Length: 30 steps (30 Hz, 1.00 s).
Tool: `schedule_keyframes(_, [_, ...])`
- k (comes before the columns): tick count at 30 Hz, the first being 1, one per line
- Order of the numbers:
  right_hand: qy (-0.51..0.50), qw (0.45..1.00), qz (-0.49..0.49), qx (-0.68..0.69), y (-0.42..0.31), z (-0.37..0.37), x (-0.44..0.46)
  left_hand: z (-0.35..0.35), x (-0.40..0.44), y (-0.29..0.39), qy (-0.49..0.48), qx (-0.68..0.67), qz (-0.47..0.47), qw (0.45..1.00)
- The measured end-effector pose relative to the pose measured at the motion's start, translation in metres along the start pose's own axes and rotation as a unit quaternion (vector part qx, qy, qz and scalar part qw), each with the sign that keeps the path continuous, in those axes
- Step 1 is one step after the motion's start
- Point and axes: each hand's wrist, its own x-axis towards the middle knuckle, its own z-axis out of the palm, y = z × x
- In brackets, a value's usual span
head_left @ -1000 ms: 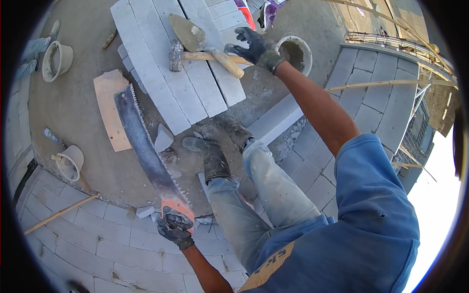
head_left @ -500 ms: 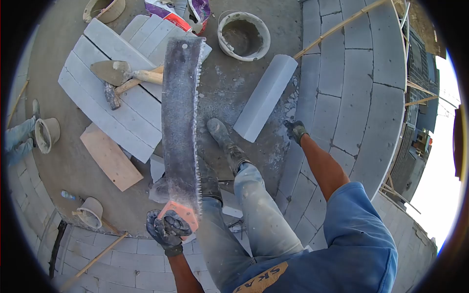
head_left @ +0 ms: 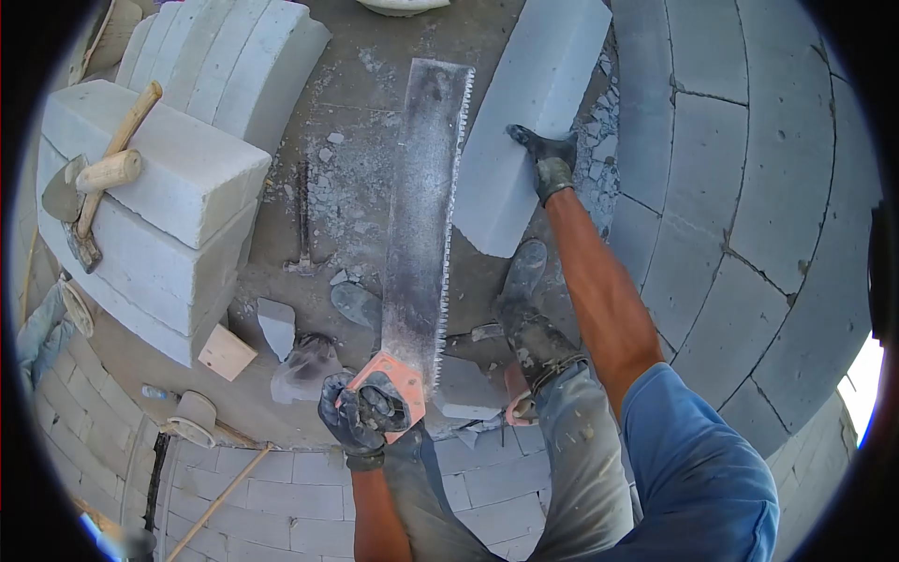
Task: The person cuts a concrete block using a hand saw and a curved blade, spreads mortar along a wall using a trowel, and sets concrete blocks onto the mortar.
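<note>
My gloved left hand (head_left: 348, 417) is wrapped round the orange-pink handle of a large hand saw (head_left: 420, 215). The blade, greyish with dust, points away from me, its toothed edge facing right. Beyond the saw's right side lies a long pale aerated concrete block (head_left: 524, 80) on the floor. My gloved right hand (head_left: 548, 155) rests on the block's right part, with finger and thumb apart and nothing held. Some of its fingers are hard to make out.
Stacked blocks (head_left: 159, 159) at left carry a trowel (head_left: 70, 187) and a hammer (head_left: 117, 164). Another hammer (head_left: 302, 234) and rubble lie on the floor. A block wall (head_left: 730, 187) runs along the right. Buckets (head_left: 194, 417) and another person's leg (head_left: 42, 347) are at left.
My right hand has moved from beside the wall onto the long block. The saw, still in my left hand, now appears further right. My view has shifted closer to the block.
</note>
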Motion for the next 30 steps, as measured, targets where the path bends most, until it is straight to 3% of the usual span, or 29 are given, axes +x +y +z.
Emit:
schedule_keyframes(1, [-0.117, 0.975, 0.039, 0.183, 0.027, -0.004, 0.016, -0.001, -0.002, -0.001, -0.004, -0.01, -0.02, 1.0])
schedule_keyframes(3, [-0.235, 0.899, 0.081, 0.36, 0.046, -0.008, 0.013, -0.003, -0.002, 0.009, -0.01, -0.041, -0.073, 0.996])
schedule_keyframes(5, [-0.281, 0.856, 0.12, 0.418, 0.047, -0.035, -0.013, -0.002, 0.003, 0.029, -0.029, -0.095, -0.15, 0.984])
schedule_keyframes(6, [-0.28, 0.852, 0.122, 0.425, 0.057, -0.028, -0.013, 0.002, 0.006, 0.025, -0.03, -0.089, -0.144, 0.985])
schedule_keyframes(8, [-0.296, 0.815, 0.047, 0.496, 0.072, -0.004, -0.015, 0.005, 0.011, 0.015, -0.055, -0.085, -0.138, 0.985])
schedule_keyframes(10, [-0.285, 0.819, 0.054, 0.496, 0.073, 0.022, -0.014, 0.018, 0.019, 0.02, -0.038, -0.045, -0.117, 0.991])
schedule_keyframes(12, [-0.346, 0.793, 0.053, 0.499, 0.089, 0.054, 0.005, 0.026, 0.024, 0.02, -0.039, -0.028, -0.105, 0.993])
schedule_keyframes(16, [-0.417, 0.788, 0.085, 0.444, 0.102, 0.051, 0.03, 0.034, 0.044, -0.008, -0.116, -0.011, -0.058, 0.992])
schedule_keyframes(18, [-0.386, 0.904, 0.009, 0.183, 0.098, 0.031, 0.038, 0.049, 0.065, -0.023, -0.131, -0.039, -0.081, 0.987])
schedule_keyframes(20, [-0.395, 0.863, 0.09, 0.302, 0.116, -0.001, 0.04, 0.069, 0.088, -0.032, -0.156, -0.018, -0.067, 0.985])
schedule_keyframes(21, [-0.368, 0.839, 0.157, 0.369, 0.134, -0.01, 0.047, 0.084, 0.096, -0.036, -0.151, -0.002, 0.007, 0.988])
schedule_keyframes(23, [-0.339, 0.86, 0.117, 0.364, 0.165, -0.042, 0.034, 0.118, 0.108, -0.047, -0.159, -0.061, 0.024, 0.985])
schedule_keyframes(25, [-0.334, 0.879, 0.124, 0.316, 0.198, -0.073, 0.017, 0.151, 0.106, -0.06, -0.16, -0.192, -0.068, 0.966])
schedule_keyframes(29, [-0.316, 0.843, 0.295, 0.321, 0.29, -0.104, -0.011, 0.21, 0.093, -0.082, -0.092, -0.293, -0.135, 0.942])
schedule_keyframes(30, [-0.336, 0.841, 0.299, 0.301, 0.312, -0.105, -0.02, 0.22, 0.094, -0.091, -0.072, -0.31, -0.148, 0.936])
